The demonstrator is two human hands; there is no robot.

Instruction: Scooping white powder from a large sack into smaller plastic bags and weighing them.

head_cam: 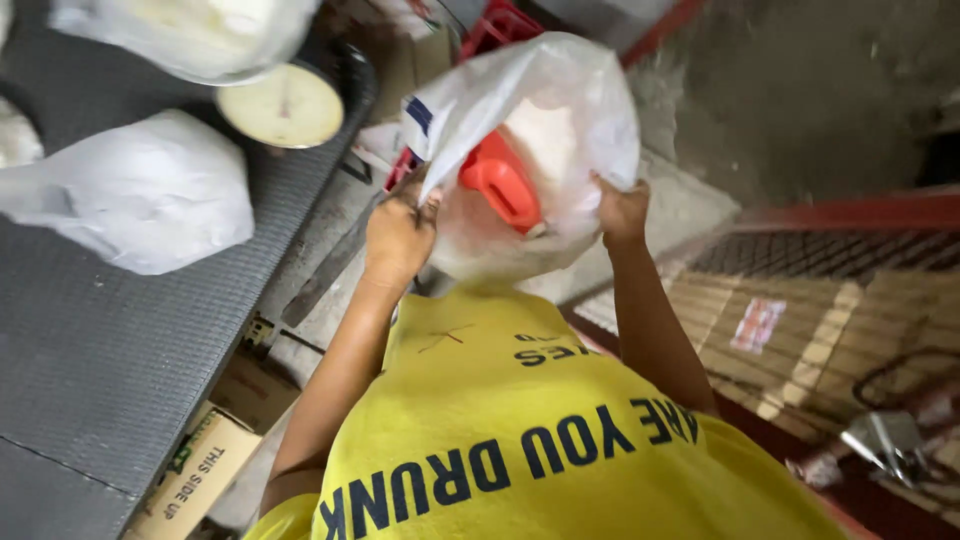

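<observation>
I hold a translucent white plastic bag [545,120] open in front of my chest. My left hand [398,235] grips its left rim and my right hand [620,210] grips its right rim. Inside the bag sits white powdery material with an orange-red plastic scoop [500,180] resting on it. My yellow printed shirt [520,430] fills the lower middle of the view.
A dark grey mat-covered counter [110,370] at left carries filled white bags [140,190] and a dial scale [285,105]. Cardboard boxes [195,480] lie under its edge. A red crate [500,25] stands behind the bag. Wooden slats and metal parts [880,440] lie at right.
</observation>
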